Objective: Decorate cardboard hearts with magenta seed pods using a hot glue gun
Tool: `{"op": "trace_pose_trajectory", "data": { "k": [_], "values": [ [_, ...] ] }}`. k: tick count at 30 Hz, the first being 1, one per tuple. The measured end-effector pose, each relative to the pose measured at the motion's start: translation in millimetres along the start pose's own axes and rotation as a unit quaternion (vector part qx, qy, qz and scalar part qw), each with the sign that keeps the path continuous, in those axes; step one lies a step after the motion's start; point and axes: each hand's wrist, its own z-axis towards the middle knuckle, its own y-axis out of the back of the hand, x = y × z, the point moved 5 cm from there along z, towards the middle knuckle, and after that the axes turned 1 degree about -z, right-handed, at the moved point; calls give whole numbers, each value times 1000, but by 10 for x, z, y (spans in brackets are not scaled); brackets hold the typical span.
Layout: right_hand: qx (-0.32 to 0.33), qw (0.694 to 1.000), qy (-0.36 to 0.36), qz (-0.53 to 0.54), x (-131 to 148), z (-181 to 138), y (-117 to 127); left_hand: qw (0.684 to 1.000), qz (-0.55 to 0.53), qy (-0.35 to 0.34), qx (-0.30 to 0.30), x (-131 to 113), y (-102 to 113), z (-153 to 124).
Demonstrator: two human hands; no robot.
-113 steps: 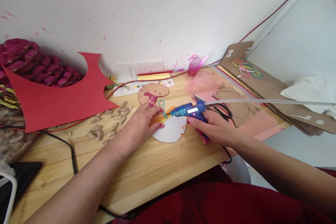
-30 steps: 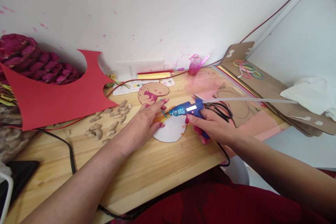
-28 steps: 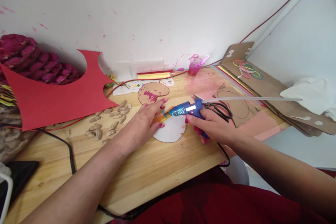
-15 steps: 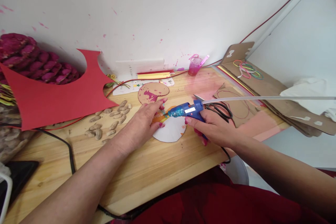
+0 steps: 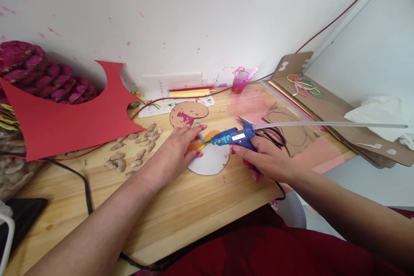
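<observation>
My left hand [image 5: 179, 144] rests on a round piece of printed card [image 5: 210, 160], white with orange, its thumb and index finger spread apart. A light blue cord [image 5: 201, 131] curves up beside the index fingertip; whether the fingers pin it is unclear. A blue hot glue gun [image 5: 237, 135] is in my right hand [image 5: 267, 154], its fingers wrapped around the handle. The nozzle points left, close above the card, in the gap between the left thumb and index finger. A long translucent glue stick [image 5: 326, 124] juts from the gun's back.
Black-handled scissors [image 5: 271, 134] lie behind the right hand. Several peanuts [image 5: 139, 155], red cut paper [image 5: 74, 127] and a painted cardboard disc [image 5: 186, 114] surround the left hand. A pink cup [image 5: 238, 83] stands near the wall. Flattened cardboard [image 5: 336, 114] lies right; a black cable [image 5: 86, 189] crosses the table.
My right hand has drawn the glue gun slightly to the right, baring more of the cord and orange print. The glue stick's far end has come into view. My left hand stays put.
</observation>
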Motion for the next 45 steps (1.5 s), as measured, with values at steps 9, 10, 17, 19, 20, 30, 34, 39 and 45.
{"op": "trace_pose_trajectory", "data": {
  "k": [9,10,17,19,20,30,34,39,45],
  "values": [
    [-4,1000,-6,-15,-42,-27,33,1000,-5,5,8,-11,1,-5],
    [-3,1000,-4,-17,-44,-26,38,1000,-4,5,7,-13,3,-4],
    [9,997,-34,66,11,42,6,1000,-14,-2,4,-27,1,7],
    [18,992,-54,109,6,75,-21,1000,-19,2,14,-25,-2,11],
    [22,989,-65,134,0,88,-31,999,-23,6,23,-22,-4,14],
    [72,962,-116,238,-7,147,-66,996,-57,20,58,33,-1,45],
    [79,955,-123,258,-41,166,-79,997,-44,28,61,45,0,40],
    [77,950,-145,265,-71,151,-71,995,-9,60,74,60,3,36],
    [86,956,-147,237,-63,119,-76,994,-11,69,86,100,-10,36]
  ]
}}
